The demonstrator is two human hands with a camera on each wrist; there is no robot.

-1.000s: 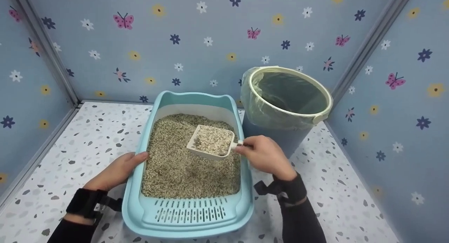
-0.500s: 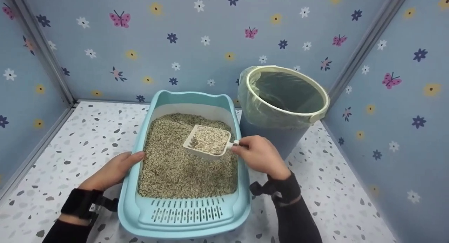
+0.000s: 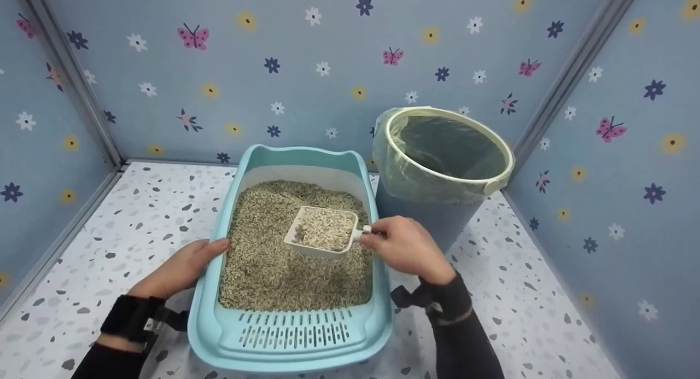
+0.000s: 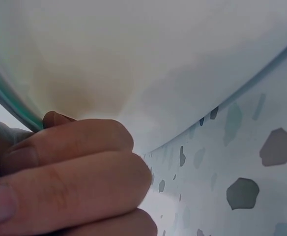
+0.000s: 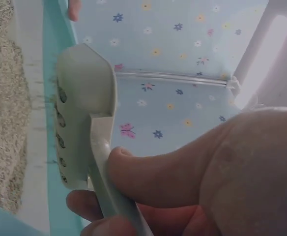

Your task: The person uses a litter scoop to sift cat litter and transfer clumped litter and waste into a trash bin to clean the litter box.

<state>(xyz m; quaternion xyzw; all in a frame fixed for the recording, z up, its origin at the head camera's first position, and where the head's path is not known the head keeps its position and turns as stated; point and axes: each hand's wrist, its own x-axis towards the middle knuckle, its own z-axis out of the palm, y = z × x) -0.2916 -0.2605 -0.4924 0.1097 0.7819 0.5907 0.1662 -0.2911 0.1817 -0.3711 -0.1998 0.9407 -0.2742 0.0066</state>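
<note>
A white litter scoop [image 3: 326, 229] heaped with pale pellets hangs level above the litter box. My right hand [image 3: 407, 245] grips its handle, thumb along one side in the right wrist view, where the slotted underside of the scoop [image 5: 84, 93] shows. Beneath it, greenish-brown pellet litter [image 3: 273, 275] fills the turquoise litter box [image 3: 301, 357]. My left hand [image 3: 183, 267] holds the box's left rim, thumb over the top. In the left wrist view its curled fingers [image 4: 79, 187] lie under that rim, against the white outer wall.
A bin [image 3: 437, 215] lined with a translucent bag, under a cream ring, stands behind and right of the box. Flower-patterned walls [image 3: 306, 45] enclose the back and sides. The speckled white floor [image 3: 147, 204] extends on both sides of the box.
The scoop has shifted slightly left and toward me, still above the litter and full of pellets. The left hand keeps its place on the rim; the view wobbles a little.
</note>
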